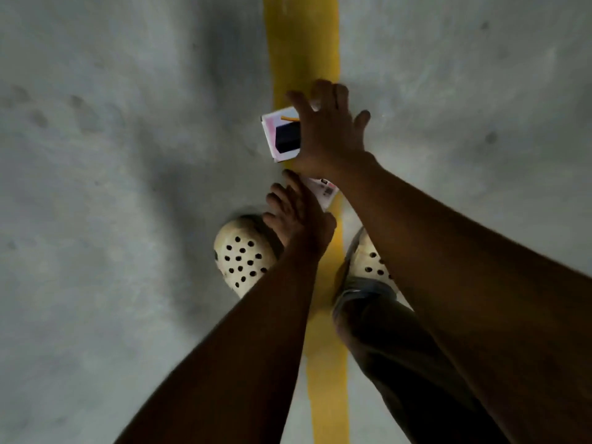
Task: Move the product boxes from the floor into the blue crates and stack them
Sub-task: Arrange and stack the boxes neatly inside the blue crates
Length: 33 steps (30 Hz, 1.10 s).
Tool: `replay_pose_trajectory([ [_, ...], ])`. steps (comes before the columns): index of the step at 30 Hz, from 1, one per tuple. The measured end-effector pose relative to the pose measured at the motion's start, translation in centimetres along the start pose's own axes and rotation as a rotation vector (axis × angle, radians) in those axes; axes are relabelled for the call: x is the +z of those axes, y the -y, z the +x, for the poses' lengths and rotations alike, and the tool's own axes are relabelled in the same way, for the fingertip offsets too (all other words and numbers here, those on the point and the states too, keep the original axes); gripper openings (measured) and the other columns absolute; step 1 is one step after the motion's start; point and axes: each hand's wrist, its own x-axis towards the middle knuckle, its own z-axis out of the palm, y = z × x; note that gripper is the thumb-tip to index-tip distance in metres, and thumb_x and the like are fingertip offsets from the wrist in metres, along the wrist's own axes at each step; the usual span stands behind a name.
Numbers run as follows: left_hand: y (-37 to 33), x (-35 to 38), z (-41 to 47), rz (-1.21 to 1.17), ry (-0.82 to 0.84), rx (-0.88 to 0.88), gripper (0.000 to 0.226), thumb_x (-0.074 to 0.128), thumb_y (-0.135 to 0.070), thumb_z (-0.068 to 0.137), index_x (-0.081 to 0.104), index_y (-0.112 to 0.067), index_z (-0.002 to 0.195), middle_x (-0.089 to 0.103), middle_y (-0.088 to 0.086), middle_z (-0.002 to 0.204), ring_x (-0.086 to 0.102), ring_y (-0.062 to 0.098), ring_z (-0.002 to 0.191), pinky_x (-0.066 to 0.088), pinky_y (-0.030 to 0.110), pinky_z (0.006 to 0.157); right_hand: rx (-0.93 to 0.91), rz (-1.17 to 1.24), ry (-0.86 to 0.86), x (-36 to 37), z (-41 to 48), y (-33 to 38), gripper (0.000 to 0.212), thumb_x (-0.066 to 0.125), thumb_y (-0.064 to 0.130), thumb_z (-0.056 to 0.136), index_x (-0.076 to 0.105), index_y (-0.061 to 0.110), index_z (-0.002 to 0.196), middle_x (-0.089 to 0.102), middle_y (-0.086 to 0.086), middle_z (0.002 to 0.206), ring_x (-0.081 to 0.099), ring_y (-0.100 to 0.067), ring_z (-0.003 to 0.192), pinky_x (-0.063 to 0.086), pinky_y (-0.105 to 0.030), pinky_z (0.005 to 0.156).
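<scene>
A white and pink product box (282, 136) with a dark rectangle printed on it lies on the yellow floor line. My right hand (326, 136) is spread over its right side, fingers straight and fanned, thumb across the box's top edge. Just below it, a second white box (327, 191) with a barcode label peeks out between my right wrist and my left hand (298, 216). My left hand lies over that box's left part with its fingers fairly straight. Most of this box is hidden. No blue crate is in view.
The grey concrete floor (128, 155) carries a yellow painted line (304, 43) running from top to bottom. My feet in cream perforated clogs (243, 254) stand on either side of the line, right under my arms.
</scene>
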Motion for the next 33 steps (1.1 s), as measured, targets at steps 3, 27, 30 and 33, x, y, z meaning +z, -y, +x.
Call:
replay_pose_trajectory([
  [3,1.2,-1.1,-1.6,0.007,0.003,0.061,0.102,0.067,-0.052,0.083,0.010,-0.006,0.155,0.037,0.018,0.141,0.039,0.037,0.129,0.045,0.048,0.094,-0.062,-0.034,-0.052,-1.1,-0.1,-0.8,0.085,0.081,0.032,0.076,0.038,0.027,0.149,0.039,-0.010,0.147,0.032,-0.035,0.140,0.045,-0.054,0.095],
  [27,-6.8,-58.8,-65.9,-1.120,0.024,0.828,0.059,0.084,-0.028,0.081,0.037,-0.022,0.116,0.069,0.000,0.105,0.069,0.022,0.080,0.050,0.029,0.055,0.303,1.705,-1.212,-55.7,-67.6,10.0,0.052,0.086,0.017,0.081,0.061,0.016,0.126,0.075,-0.009,0.119,0.072,-0.024,0.109,0.056,-0.053,0.098],
  [30,-9.0,-57.0,-72.8,-1.117,0.129,0.946,0.052,0.081,-0.028,0.085,0.041,-0.020,0.117,0.066,-0.001,0.108,0.071,0.018,0.084,0.052,0.028,0.055,0.312,1.696,-1.400,-55.9,-74.7,9.0,0.063,0.088,0.022,0.078,0.058,0.015,0.132,0.074,-0.005,0.121,0.071,-0.018,0.108,0.059,-0.042,0.093],
  [33,-11.3,-53.8,-79.7,-1.062,0.296,1.064,0.052,0.080,-0.030,0.085,0.047,-0.019,0.124,0.067,0.004,0.124,0.071,0.020,0.102,0.058,0.032,0.063,0.336,1.704,-1.606,-54.9,-82.2,6.5,0.071,0.087,0.028,0.081,0.049,0.021,0.140,0.070,-0.002,0.128,0.070,-0.017,0.112,0.060,-0.039,0.090],
])
